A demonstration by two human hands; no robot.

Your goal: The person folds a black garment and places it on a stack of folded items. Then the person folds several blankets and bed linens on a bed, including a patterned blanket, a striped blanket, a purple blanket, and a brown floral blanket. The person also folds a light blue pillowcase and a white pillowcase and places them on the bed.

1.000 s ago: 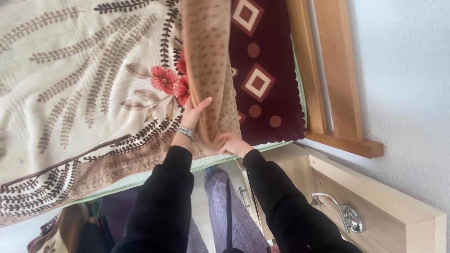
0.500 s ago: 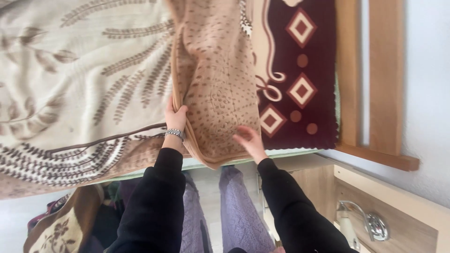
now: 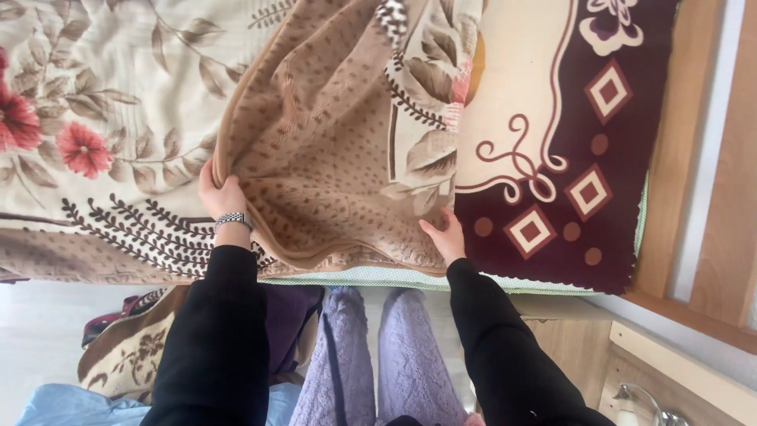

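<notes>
— What have I got hold of?
— My left hand [image 3: 221, 195] is clenched on the blanket's [image 3: 315, 150] folded edge; my right hand [image 3: 444, 234] presses flat, fingers spread, gripping nothing. It lies on the bed.
— How will it handle?
— Thick, soft, floppy, probably heavy; take the hem. The headboard [image 3: 670, 158] crowds the right; the left is open.

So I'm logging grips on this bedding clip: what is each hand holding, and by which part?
The left hand grips the folded edge of the beige floral blanket. The right hand rests flat on that blanket's folded-over underside, pressing, not gripping.
</notes>
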